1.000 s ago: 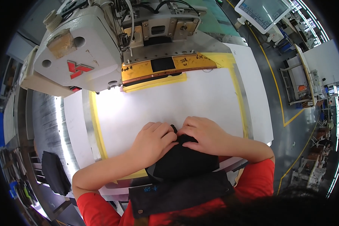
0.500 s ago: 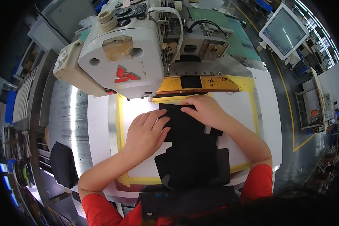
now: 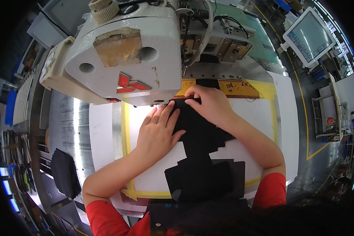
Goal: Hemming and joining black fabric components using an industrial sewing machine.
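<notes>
A black cut fabric piece (image 3: 190,126) with notched edges lies under both my hands on the white work plate (image 3: 247,157). My left hand (image 3: 158,128) rests flat at its far left edge, fingers spread, fingertips close to the sewing machine head (image 3: 124,65). The thumb and index finger of my right hand (image 3: 212,105) pinch the far edge of the fabric against the yellow clamp strip (image 3: 240,88). Nearer me are more black pieces (image 3: 200,181), overlapping the first; where one ends and another begins is hard to tell.
Yellow tape (image 3: 126,149) frames the work plate. The large white machine head overhangs the far left. A folded dark cloth bundle (image 3: 65,173) sits at the left on the metal table. A monitor (image 3: 308,37) stands at the far right, above the floor.
Both hands have moved away from me with the fabric's far end, up to the yellow clamp strip. The fabric has slid forward relative to the black pieces nearer me. The view has shifted slightly.
</notes>
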Available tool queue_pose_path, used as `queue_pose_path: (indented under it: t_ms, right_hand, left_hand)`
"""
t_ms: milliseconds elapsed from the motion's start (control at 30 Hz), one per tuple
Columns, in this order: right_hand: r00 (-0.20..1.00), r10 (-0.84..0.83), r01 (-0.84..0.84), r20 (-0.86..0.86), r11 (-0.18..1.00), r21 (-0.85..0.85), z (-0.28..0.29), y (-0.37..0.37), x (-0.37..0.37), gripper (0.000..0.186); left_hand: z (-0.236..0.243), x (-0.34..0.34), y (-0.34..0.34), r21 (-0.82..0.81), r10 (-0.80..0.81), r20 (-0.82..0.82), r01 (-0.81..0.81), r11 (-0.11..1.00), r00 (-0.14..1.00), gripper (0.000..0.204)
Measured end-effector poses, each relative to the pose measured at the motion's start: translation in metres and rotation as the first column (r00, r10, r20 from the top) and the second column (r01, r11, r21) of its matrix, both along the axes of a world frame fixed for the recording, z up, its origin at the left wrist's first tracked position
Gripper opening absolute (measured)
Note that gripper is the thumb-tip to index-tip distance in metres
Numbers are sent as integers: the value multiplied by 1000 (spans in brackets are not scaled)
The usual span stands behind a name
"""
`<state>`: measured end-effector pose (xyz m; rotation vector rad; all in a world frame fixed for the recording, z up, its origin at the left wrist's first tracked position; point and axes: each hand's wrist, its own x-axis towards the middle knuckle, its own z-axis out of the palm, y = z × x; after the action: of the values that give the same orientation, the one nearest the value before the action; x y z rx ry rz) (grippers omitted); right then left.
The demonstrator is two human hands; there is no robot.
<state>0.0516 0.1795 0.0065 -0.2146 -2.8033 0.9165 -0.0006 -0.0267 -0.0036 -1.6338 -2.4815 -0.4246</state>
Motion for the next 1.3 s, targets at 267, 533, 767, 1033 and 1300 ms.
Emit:
queue_pose_path:
  t_ms: [267,533,767,1033,1300]
  right_hand:
    - [988,77,-72,-131,997,39,-12,-3,-3,17]
    - [991,-21,35,-129,993,109,-8,21,17,20]
    - [988,-14,52,-151,967,250,4,32,34,23]
    - [975,219,-166,-34,826,539,-15,-28,54,49]
    - [988,145,-100,-48,848,521,-20,-6,76,58]
  left_hand:
    - [-3,-2,0,58,-22,18,21,998,1000,57]
    - [-2,-7,1,66,-49,-30,51,996,998,58]
    - [0,-5,3,35,-16,-52,18,999,999,59]
    - [-2,-2,5,48,15,-39,-13,999,999,59]
    - [2,-1,3,-7,21,-37,-21,1000,999,60]
